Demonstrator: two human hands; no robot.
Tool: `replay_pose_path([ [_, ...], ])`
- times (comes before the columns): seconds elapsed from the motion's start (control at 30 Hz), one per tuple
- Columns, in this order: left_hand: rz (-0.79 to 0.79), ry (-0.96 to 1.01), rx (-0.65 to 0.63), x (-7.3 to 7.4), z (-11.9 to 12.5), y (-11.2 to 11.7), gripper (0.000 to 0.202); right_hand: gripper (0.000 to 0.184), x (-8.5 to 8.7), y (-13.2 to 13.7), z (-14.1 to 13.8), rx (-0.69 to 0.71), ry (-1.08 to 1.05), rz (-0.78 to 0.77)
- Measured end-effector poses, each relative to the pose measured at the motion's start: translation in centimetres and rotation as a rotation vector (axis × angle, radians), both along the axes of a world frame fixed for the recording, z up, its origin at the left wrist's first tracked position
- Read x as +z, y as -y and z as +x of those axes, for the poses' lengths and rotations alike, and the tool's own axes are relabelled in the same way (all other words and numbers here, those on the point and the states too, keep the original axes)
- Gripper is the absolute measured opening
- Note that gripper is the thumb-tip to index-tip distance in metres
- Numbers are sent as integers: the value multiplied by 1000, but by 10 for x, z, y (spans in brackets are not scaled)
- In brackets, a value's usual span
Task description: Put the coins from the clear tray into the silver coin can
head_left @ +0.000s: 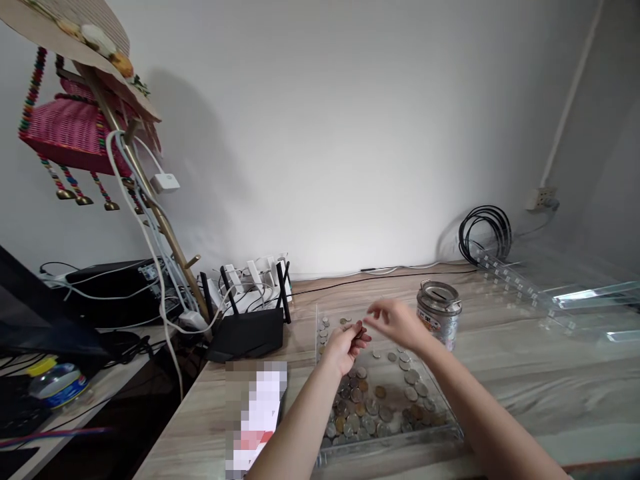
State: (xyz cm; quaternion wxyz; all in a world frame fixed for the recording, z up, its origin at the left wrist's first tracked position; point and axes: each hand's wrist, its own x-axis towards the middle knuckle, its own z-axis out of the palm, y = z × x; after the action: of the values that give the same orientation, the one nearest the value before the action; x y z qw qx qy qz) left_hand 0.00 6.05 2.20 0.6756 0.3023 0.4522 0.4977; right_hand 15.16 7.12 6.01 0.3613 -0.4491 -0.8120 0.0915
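Note:
My left hand is closed around a few dark coins, held above a shallow clear plastic tray. My right hand is just to the right of it, slightly blurred, its bent fingers apart and nothing visible between them. Many loose silver and brass-coloured coins lie in the tray, thickest at its near side, with a few along the left and right edges. Behind my right wrist stands a metal can-shaped coin bank with a slot in its lid.
A black router and white network devices stand left of the tray, near a blurred-out flat item. At the right back are a coiled black cable and clear plastic pieces. A stand holds a hat and pink basket.

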Motion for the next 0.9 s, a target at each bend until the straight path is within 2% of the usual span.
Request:
replay_pose_path([
  [0.07, 42, -21, 20, -2, 0, -1, 17, 21, -13, 1, -19, 105, 31, -122],
  [0.2, 31, -20, -38, -3, 1, 0, 16, 16, -31, -9, -25, 97, 7, -263],
  [0.27, -6, 20, -86, -2, 3, 2, 12, 12, -31, -14, -21, 101, 0, -297],
  [0.37, -58, 71, -143, 0, 4, 5, 9, 12, -22, -16, -12, 62, -33, -271],
  [0.43, -49, 71, -158, 0, 3, 6, 9, 15, -9, -13, 0, -57, -73, -163],
  [0.47, -32, 67, -152, 0, 2, 6, 9, 18, -3, -11, 9, -165, -98, -76],
  [0.57, 9, 54, -106, 0, 0, 5, 8, 24, 12, -11, 47, -592, -123, 150],
  [0.63, 20, 61, -79, 0, 0, 6, 8, 23, 15, -15, 74, -779, -72, 105],
  [0.7, 11, 89, -76, 1, 0, 6, 7, 21, 14, -19, 93, -831, -12, -23],
  [0.77, -28, 155, -79, 1, 0, 6, 6, 20, 13, -22, 101, -836, 27, -85],
  [0.83, -73, 238, -57, 1, 0, 4, 7, 22, 13, -22, 98, -828, 45, -2],
  [0.9, -101, 301, -16, 0, -1, 2, 9, 26, 14, -18, 84, -802, 8, 180],
])
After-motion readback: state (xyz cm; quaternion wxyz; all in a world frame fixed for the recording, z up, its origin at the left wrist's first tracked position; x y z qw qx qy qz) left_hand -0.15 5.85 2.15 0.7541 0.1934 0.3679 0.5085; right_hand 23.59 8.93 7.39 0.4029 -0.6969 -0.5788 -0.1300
